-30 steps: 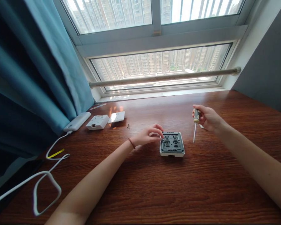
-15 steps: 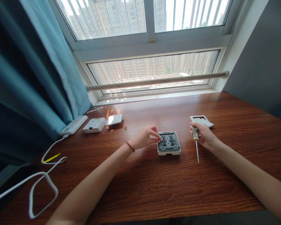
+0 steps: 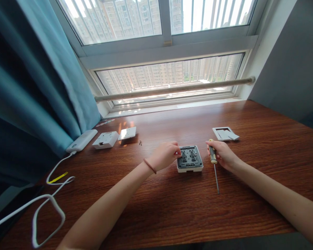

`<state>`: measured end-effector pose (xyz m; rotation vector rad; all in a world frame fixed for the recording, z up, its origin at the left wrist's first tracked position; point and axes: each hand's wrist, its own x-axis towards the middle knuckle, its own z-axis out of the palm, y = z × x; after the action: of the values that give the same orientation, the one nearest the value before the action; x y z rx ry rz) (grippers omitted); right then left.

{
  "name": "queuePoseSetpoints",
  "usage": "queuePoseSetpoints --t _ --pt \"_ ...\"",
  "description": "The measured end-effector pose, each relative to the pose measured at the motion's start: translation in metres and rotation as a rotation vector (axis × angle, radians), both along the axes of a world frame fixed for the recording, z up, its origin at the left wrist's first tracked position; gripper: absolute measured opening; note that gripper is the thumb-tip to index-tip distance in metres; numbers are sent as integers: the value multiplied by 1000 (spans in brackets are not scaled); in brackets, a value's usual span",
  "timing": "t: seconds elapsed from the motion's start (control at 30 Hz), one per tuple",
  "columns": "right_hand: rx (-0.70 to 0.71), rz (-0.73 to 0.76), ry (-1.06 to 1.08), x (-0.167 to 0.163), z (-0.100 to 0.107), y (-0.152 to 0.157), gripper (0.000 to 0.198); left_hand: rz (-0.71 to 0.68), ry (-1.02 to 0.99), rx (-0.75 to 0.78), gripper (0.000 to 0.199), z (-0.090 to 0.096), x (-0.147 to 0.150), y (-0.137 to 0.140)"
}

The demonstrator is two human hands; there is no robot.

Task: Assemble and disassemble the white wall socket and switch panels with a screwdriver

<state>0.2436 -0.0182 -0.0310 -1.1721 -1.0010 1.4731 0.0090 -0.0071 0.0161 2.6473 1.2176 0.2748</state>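
A light switch [image 3: 190, 157] with a dark grey inner plate and a white box beneath lies flat on the table. My left hand [image 3: 165, 156] is at its left edge, thumb and fingers pinched together over the plate; what they hold, if anything, is hidden. To the right of the switch, my right hand [image 3: 225, 153] is wrapped round the handle of a screwdriver [image 3: 213, 155]. Its thin metal shaft points down toward the near table edge, apart from the switch.
Behind my right hand lie a white frame and cover [image 3: 225, 134]. Small screws [image 3: 140, 142], a white plate [image 3: 127, 133], a white box [image 3: 105, 140] and a power bank [image 3: 82, 140] with a white cable [image 3: 54, 205] are at left. A curtain [image 3: 54, 69] hangs beside them.
My right hand has moved left with the screwdriver, closer to the switch. The left hand's fingers have curled in more at the switch's edge, and the switch sits slightly farther right.
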Motion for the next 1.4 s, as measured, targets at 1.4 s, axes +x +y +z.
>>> queuePoseSetpoints --t 1.4 --pt "-39 48 -55 1 -10 0 30 315 -65 -27 18 -42 -169 105"
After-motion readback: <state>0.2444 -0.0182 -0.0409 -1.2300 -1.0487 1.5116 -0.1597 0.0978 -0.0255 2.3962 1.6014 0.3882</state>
